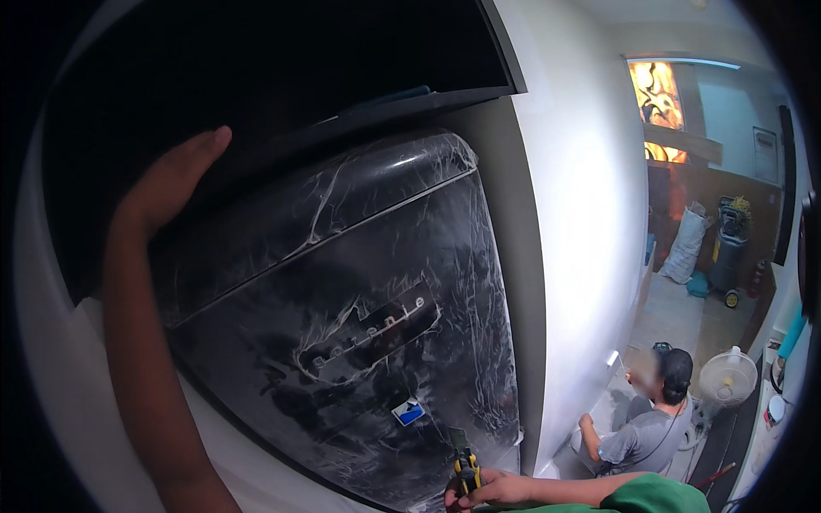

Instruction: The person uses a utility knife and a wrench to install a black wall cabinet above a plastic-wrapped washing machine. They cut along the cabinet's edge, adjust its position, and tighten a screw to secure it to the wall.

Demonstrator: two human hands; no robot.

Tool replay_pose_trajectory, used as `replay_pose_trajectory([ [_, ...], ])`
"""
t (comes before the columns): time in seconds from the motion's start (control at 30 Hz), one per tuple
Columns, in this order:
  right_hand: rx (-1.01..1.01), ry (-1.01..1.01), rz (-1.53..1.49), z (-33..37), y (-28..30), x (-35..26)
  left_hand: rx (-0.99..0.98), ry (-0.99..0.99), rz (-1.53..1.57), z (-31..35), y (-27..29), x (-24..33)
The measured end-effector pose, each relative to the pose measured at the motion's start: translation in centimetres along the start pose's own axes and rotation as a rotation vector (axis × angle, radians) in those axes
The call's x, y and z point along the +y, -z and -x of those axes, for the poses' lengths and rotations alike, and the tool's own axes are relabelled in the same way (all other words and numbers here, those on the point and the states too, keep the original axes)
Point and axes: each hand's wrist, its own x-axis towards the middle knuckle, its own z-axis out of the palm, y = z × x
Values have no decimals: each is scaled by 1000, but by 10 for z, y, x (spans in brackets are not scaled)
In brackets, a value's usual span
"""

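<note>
Nearest me, my right hand (pixel 486 490) is closed around a yellow-and-black tool (pixel 468 475), its dark, flat end pointing away over the big black fridge (pixel 265 368), which fills the middle of my view. That end looks thin enough to be a blade (I can't make out an edge from here), so a careless slip could nick the clear film (pixel 483 342) or scratch the finish beneath. The film is wrinkled, and I judge that a fold could snag on the tip and tear. A blue-and-white sticker (pixel 409 413) just left of the tip might get scraped too. Farther off to the left, my left hand (pixel 175 182) is held flat, fingers stretched out together, gripping nothing I can see; whether it touches the dark cabinet (pixel 479 94) I cannot tell. Poor light there could make me bump a hidden edge. Far right, past the white wall (pixel 581 214), a person (pixel 637 440) sits low beside a fan (pixel 729 376); a wide swing of the tool would be risky if they came closer.
</note>
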Motion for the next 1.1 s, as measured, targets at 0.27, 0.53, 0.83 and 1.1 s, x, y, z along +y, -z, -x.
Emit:
replay_pose_trajectory([
  [0.27, 13, -96, 356, 24, 77, -25, -45, -85, 141, -23, -7, -17],
  [0.53, 104, -13, 331, 64, 128, -48, 58, -218, 125, -36, -39, -20],
  [0.83, 354, -43, 331, 85, 130, -68, 241, -137, 316, -26, -10, -19],
  [1.1, -74, 522, 179, 36, 65, -232, 572, -156, 179, -1, 0, -30],
])
